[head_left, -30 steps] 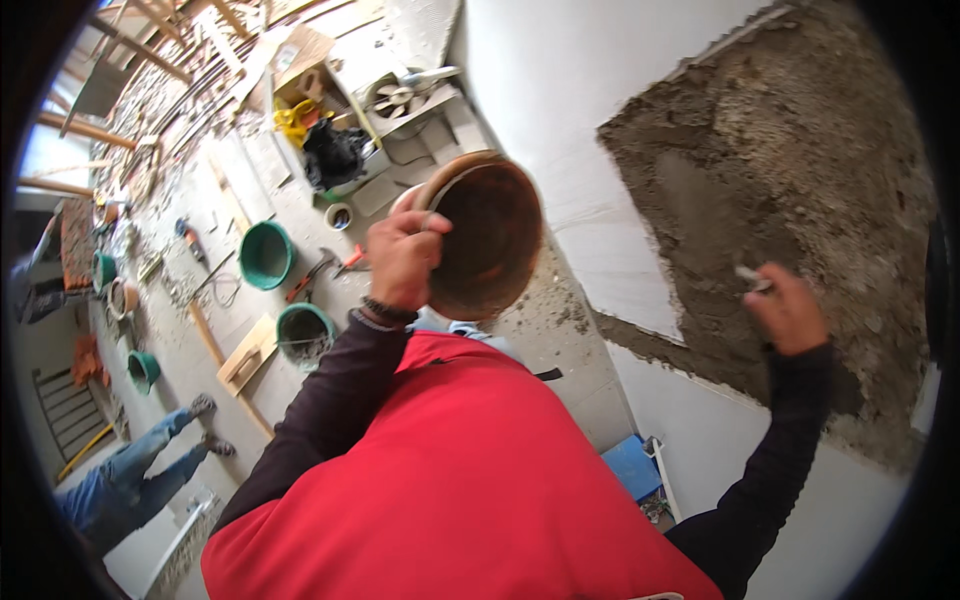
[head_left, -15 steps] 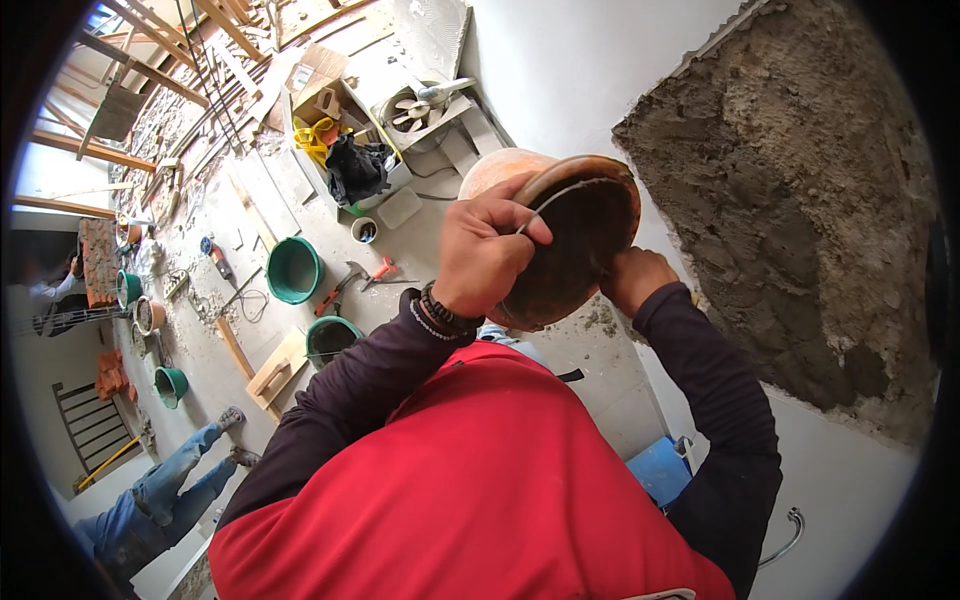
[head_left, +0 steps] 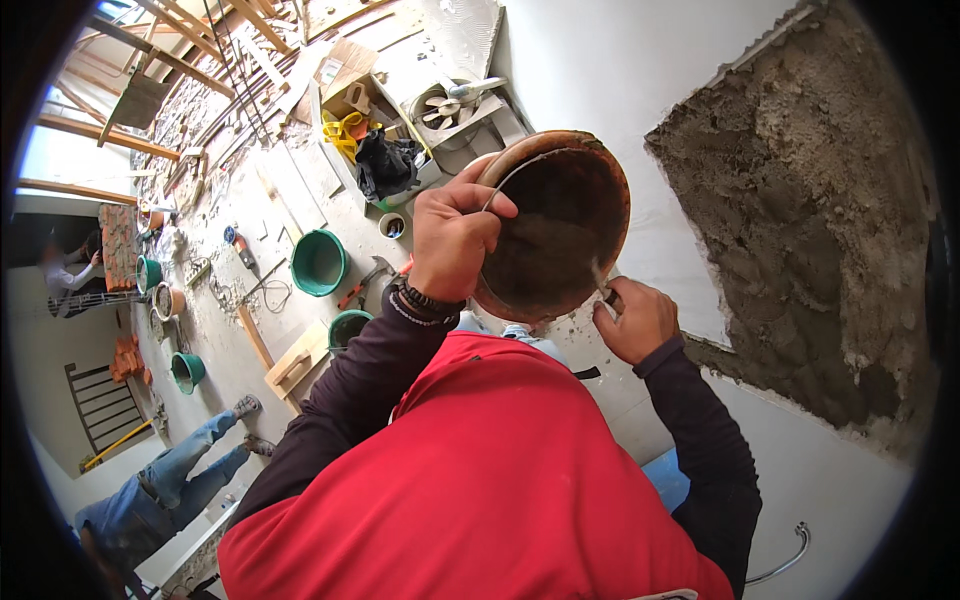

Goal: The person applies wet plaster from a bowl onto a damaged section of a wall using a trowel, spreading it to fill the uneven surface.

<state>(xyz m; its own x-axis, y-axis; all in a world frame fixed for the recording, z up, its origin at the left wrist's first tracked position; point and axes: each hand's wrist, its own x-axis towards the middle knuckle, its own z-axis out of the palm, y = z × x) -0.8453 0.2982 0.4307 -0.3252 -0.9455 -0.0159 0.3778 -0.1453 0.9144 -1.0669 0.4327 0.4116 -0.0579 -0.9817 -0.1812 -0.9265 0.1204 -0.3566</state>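
- Bucket (head_left: 565, 225), reddish-brown and round, is held up in front of the red top (head_left: 460, 460); its mouth is turned toward the camera, and the inside looks dark and crusted.
- Left hand (head_left: 455, 235) is closed on the bucket's left rim, with the thin wire handle (head_left: 512, 175) passing by the forefinger; dark and pale bracelets (head_left: 425, 308) circle the wrist.
- Right hand (head_left: 638, 318) has its fingers curled round a small tool (head_left: 600, 280), mostly hidden by the grip; the tool's narrow pale end is at the bucket's lower right rim, whether touching or just in front I cannot tell.
- White wall (head_left: 590, 70) rises on the right, with a broad, rough patch of grey-brown mortar (head_left: 800, 220) on it; the right hand is to the left of this patch, apart from it.
- Floor (head_left: 222, 345) on the left carries two green tubs (head_left: 320, 262), a hammer (head_left: 352, 295) beside them, a pale wooden board (head_left: 310, 347) with a grip, and a power tool (head_left: 240, 247).
- Beyond the bucket are a fan (head_left: 440, 112) and a box (head_left: 340, 165) with a black bag (head_left: 388, 165).
- Person in jeans (head_left: 190, 470) stands at lower left; another person (head_left: 70, 275) is farther off, near stacked bricks (head_left: 118, 245).
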